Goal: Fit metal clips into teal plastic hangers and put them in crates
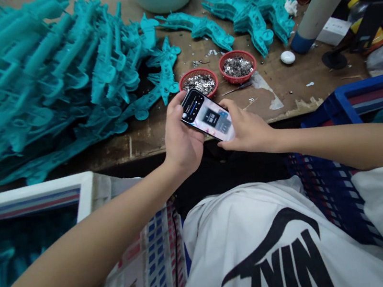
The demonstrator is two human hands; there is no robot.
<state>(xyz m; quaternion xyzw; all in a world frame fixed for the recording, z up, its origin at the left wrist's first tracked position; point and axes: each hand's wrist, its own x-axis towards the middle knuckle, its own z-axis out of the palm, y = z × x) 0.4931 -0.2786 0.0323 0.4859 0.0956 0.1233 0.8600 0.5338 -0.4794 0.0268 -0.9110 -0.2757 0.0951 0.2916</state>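
Soft even light, pale glare on the phone screen (pixel 210 121), and warped wide-angle edges.

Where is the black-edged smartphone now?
The black-edged smartphone sits centre of the head view, held between the left hand and right hand, below two red baskets.

Left hand (pixel 182 132) and right hand (pixel 247 127) close together

Teal parts (pixel 39 80) beside left hand (pixel 183 135), red baskets (pixel 198 75) ahead, crate (pixel 367 85) right
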